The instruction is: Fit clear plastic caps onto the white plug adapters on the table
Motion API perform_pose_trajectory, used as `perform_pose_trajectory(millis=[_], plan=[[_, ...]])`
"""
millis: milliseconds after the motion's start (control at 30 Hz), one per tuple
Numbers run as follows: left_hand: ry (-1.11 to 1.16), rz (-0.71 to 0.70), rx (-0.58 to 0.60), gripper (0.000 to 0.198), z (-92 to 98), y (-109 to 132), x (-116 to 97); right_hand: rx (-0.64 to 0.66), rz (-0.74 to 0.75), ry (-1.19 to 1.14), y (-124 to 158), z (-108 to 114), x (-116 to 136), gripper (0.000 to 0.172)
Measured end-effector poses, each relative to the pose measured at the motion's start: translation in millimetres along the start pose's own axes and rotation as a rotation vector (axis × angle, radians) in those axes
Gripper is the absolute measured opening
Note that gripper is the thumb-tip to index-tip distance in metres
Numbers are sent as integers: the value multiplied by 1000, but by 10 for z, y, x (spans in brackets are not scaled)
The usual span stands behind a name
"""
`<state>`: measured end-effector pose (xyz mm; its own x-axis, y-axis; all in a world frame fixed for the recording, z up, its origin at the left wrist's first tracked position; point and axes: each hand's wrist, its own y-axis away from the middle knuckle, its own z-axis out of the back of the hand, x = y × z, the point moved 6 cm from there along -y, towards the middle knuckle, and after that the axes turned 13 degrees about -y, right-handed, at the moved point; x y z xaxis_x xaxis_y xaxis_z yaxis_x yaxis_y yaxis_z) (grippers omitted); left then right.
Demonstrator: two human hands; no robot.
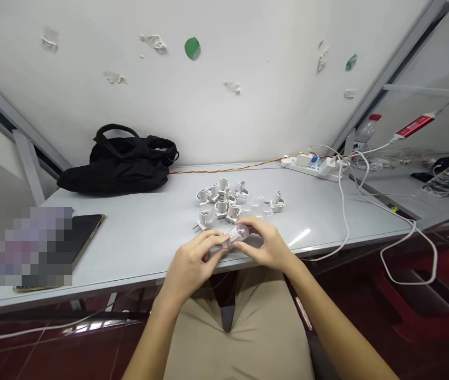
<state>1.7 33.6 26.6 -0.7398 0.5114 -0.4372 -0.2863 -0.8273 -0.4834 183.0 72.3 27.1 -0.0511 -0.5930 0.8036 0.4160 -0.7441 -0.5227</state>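
One plug [236,234] near the tabletop's [137,237] front edge, pinched at its white end by your left hand [192,258], at its clear dome [244,230] by your right hand [266,244], loose plugs [221,205] just beyond, bag [125,163] by the back edge, power strip [307,167] near the back right corner.

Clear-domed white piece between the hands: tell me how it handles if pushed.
The white piece may well roll, its clear dome being rounded. It seems stiff, no dent showing beside the right hand, and is probably light, being small.
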Motion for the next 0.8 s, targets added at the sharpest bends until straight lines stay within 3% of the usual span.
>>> perform_pose_trajectory(millis=[133, 333, 500, 800], plan=[[-49, 35, 20, 19, -31, 11, 31, 23, -53, -15, 3, -19, -38, 37], [-143, 57, 29, 8, -74, 16, 60, -141, -115, 47, -19, 32, -142, 39], [-143, 52, 21, 8, -55, 14, 23, -85, -126, 125, -66, -15, -175, 50], [-225, 92, -32, 8, -40, 2, 23, -82, -114, 139, -63, -11, -189, 32]])
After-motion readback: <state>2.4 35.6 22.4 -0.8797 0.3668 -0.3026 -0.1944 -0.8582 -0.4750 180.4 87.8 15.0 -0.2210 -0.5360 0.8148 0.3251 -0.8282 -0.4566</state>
